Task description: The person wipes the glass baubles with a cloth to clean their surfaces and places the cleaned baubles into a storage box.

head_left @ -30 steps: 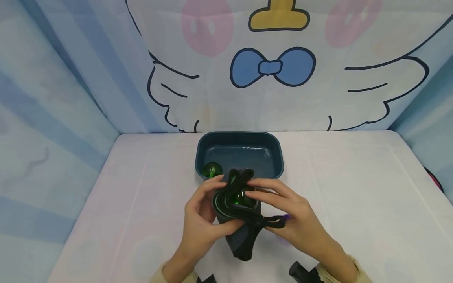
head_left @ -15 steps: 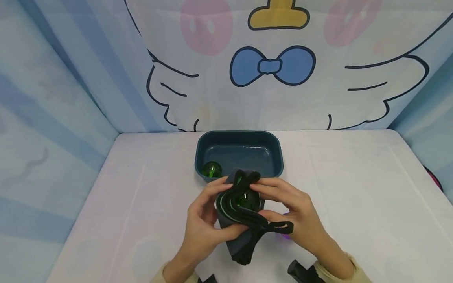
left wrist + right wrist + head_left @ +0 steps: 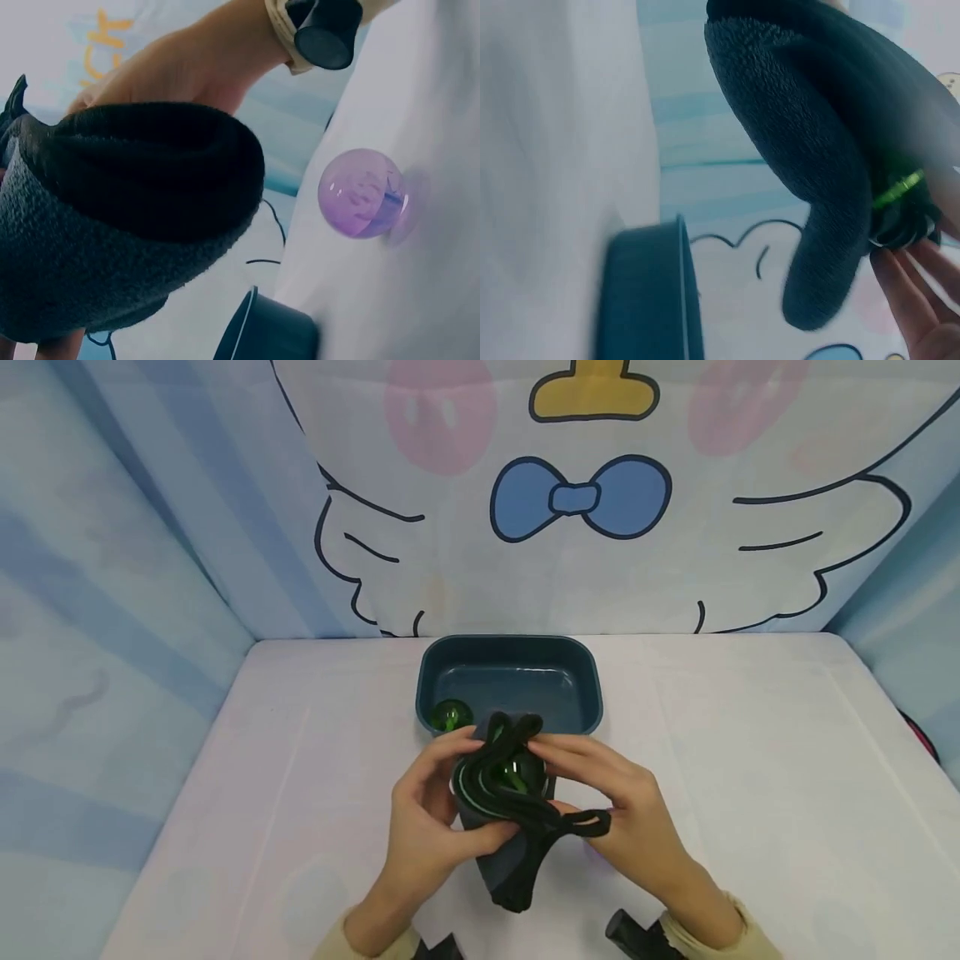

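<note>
I hold a dark sock (image 3: 501,852) upright between both hands, just in front of the tub (image 3: 592,693): my left hand (image 3: 423,831) grips its side, my right hand (image 3: 622,818) pinches its cuff open over a green ball (image 3: 513,774) inside.

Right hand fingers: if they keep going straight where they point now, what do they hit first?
The right hand has its fingers on the rim of the dark sock, pointing left; likely first the green ball in its mouth, though depth is unclear.
</note>
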`<state>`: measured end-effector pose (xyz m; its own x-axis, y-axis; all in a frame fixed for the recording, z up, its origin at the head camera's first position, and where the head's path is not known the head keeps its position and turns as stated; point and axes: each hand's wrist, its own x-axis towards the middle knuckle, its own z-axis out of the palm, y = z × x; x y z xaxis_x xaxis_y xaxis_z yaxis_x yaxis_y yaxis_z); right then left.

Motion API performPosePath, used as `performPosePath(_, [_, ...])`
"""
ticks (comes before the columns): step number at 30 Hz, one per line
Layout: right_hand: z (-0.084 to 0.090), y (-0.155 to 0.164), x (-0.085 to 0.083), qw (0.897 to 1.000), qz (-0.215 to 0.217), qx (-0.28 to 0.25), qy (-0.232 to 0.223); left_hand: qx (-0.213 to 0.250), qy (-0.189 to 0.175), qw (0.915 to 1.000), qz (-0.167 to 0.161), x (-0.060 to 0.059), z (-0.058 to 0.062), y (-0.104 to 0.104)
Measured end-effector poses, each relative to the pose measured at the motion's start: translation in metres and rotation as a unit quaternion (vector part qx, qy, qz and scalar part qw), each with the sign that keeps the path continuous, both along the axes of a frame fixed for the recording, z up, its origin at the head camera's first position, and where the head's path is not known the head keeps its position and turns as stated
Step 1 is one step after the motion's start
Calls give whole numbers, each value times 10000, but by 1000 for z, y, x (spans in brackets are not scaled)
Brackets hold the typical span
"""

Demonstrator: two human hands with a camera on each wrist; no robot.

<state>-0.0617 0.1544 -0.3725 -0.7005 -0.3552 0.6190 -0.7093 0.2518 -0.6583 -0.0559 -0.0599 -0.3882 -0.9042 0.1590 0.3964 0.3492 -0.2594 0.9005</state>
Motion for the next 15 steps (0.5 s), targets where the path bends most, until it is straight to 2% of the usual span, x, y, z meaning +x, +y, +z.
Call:
performPosePath(3, [3, 3, -1, 9984, 60, 286, 483, -13, -38, 9999, 106, 2, 0, 2])
performPosePath(9, [8, 9, -4, 9934, 600, 446, 865, 64, 0, 9999, 157, 7, 1, 6])
performPosePath(12, [7, 8, -5, 9914, 561, 430, 1098, 147, -19, 9998, 95, 9, 2, 7])
performPosePath(15, [6, 7, -4, 9918, 302, 416, 1168, 146, -68, 9999, 37, 9, 3, 8])
